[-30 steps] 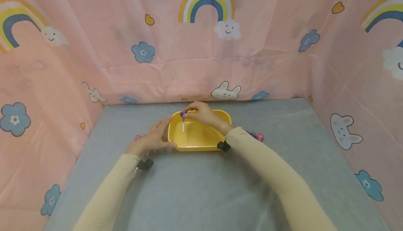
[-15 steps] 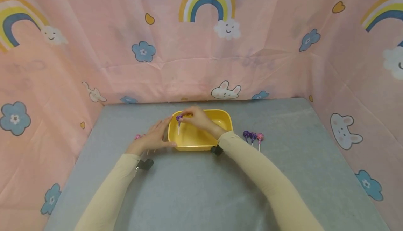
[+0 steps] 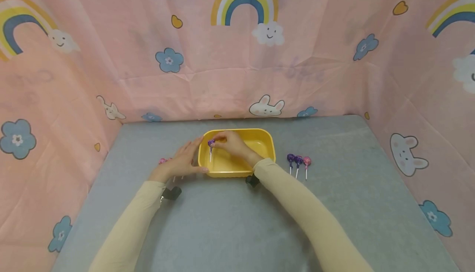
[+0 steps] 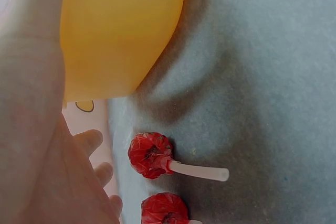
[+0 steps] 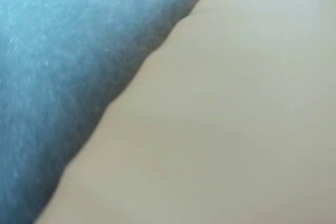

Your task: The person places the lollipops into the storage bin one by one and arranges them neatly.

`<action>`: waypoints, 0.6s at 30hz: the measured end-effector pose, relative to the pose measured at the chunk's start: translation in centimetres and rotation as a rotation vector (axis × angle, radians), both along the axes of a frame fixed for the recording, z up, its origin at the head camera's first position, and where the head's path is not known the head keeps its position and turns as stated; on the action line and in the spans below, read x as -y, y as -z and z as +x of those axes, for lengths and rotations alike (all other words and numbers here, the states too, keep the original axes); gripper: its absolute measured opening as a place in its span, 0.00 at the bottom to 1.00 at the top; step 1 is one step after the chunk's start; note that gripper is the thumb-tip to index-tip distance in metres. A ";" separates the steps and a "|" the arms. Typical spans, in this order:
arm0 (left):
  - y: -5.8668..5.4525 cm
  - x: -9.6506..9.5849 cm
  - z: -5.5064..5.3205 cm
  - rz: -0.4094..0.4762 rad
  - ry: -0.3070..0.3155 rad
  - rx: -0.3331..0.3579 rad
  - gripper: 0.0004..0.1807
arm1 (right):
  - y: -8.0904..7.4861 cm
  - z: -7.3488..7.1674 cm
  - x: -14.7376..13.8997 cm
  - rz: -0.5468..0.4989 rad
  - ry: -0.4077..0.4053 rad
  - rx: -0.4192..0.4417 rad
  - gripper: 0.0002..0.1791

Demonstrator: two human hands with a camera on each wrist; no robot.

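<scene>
My right hand (image 3: 234, 145) is inside the yellow plastic bin (image 3: 241, 174), pinching a purple-wrapped lollipop (image 3: 211, 144) by its head. The white stick hangs downward near the bin's left end. With fingers and thumb spread, my left hand (image 3: 179, 165) touches the left side of the bin, thumb at the front corner. Red-looking lollipops (image 4: 151, 155) lie beside the bin under that hand in the left wrist view; in the head view their pink heads (image 3: 163, 161) are mostly hidden. A pale, blurred surface fills much of the right wrist view, and no fingers show there.
Two purple lollipops (image 3: 298, 160) and a pink lollipop (image 3: 306, 161) lie in a row right of the bin, sticks toward me. A grey cloth-covered table (image 3: 230, 222) lies beneath. Pink patterned curtains (image 3: 237, 70) enclose the back and sides.
My right hand has moved left and down into the bin with the purple lollipop. The forearm's shift uncovers the row of lollipops at right. The left hand stays in place.
</scene>
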State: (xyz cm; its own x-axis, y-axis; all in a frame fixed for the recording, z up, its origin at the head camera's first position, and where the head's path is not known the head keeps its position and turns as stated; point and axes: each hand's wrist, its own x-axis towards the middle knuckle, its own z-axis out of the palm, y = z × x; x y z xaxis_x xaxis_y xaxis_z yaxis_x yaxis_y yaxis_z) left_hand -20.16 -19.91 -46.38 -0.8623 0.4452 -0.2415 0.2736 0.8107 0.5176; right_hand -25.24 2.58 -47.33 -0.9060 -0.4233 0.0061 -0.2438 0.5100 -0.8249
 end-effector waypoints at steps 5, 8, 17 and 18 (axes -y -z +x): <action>-0.1 -0.1 0.1 0.007 -0.006 0.005 0.64 | 0.6 -0.1 0.3 -0.008 -0.020 -0.002 0.13; -0.2 -0.1 0.1 0.014 -0.008 0.006 0.64 | 1.0 -0.1 0.4 0.003 -0.029 0.005 0.13; -0.1 0.0 0.0 0.026 0.004 0.008 0.65 | 1.6 0.3 0.7 0.025 -0.012 -0.020 0.14; 0.0 0.0 0.0 0.025 0.004 0.008 0.65 | 1.7 0.3 0.8 0.030 -0.008 -0.025 0.14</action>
State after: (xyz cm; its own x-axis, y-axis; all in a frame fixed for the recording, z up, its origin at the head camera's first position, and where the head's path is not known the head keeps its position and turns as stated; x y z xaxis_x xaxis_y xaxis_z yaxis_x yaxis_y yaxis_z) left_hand -20.14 -19.94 -46.40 -0.8587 0.4545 -0.2367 0.2726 0.7963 0.5399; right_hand -24.94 1.80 -48.99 -0.9024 -0.4307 0.0162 -0.2686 0.5325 -0.8027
